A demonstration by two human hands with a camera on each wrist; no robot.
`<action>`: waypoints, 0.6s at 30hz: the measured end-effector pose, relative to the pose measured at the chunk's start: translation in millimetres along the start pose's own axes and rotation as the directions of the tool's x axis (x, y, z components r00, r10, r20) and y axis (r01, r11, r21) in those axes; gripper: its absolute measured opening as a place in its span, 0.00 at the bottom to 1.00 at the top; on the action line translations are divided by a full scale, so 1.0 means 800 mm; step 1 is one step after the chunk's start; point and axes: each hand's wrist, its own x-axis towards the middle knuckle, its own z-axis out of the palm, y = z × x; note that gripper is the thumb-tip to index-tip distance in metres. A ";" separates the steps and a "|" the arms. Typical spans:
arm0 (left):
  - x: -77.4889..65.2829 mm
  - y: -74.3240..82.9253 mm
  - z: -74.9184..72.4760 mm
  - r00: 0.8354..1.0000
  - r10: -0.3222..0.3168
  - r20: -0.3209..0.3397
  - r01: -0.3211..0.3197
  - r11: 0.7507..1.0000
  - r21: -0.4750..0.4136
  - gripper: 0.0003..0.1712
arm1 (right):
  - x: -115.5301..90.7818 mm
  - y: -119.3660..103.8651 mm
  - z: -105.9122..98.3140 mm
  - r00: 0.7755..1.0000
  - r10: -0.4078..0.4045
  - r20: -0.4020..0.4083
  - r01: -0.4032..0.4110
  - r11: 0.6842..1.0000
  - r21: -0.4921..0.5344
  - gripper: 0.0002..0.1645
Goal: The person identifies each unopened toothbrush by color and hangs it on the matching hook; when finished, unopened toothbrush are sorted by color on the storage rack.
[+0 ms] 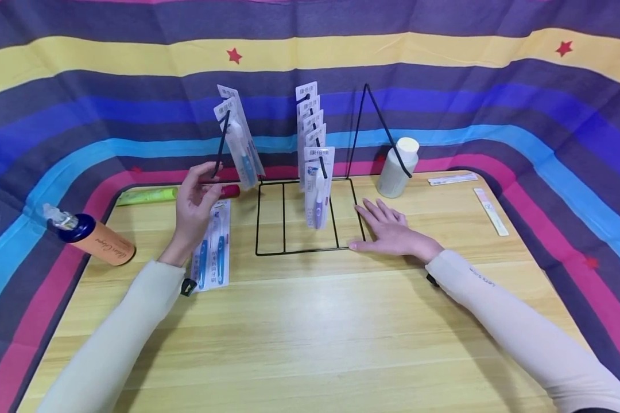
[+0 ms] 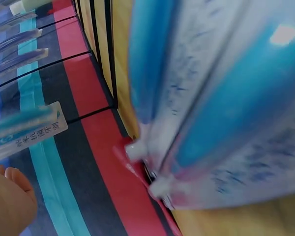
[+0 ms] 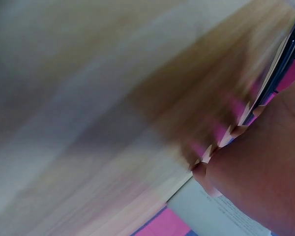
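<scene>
In the head view my left hand (image 1: 196,198) is beside the front end of the left hook on a black wire rack (image 1: 284,229). A gap shows between thumb and index finger, and I see no package held there. Two packaged toothbrushes (image 1: 241,149) hang on that hook; the left wrist view shows one hanging toothbrush pack (image 2: 29,129) close to the fingertips. Below the left forearm lies a twin toothbrush pack (image 1: 220,252) with blue handles. My right hand (image 1: 390,229) lies with fingers spread on the table, touching the right side of the rack's base.
Several toothbrush packs (image 1: 317,195) hang on the middle hook. A white bottle (image 1: 395,172) stands behind the right hook. At left are an orange bottle (image 1: 105,244), a green tube (image 1: 147,197) and a red item (image 1: 229,191). Two slim packets (image 1: 491,212) lie far right.
</scene>
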 end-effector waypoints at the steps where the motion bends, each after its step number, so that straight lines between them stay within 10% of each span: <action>1: -0.003 0.001 -0.004 1.000 -0.002 -0.010 0.002 1.000 0.011 0.23 | 0.000 0.000 0.000 1.000 0.001 0.000 -0.001 1.000 0.001 0.68; 9: -0.040 0.018 -0.040 0.961 -0.246 -0.126 0.263 0.955 0.138 0.20 | 0.003 0.001 0.003 1.000 -0.005 0.001 0.005 1.000 -0.006 0.68; 18: -0.080 0.027 -0.070 0.757 -0.652 -0.039 0.622 0.701 0.349 0.36 | 0.003 -0.001 0.002 1.000 -0.005 -0.003 0.005 1.000 -0.017 0.68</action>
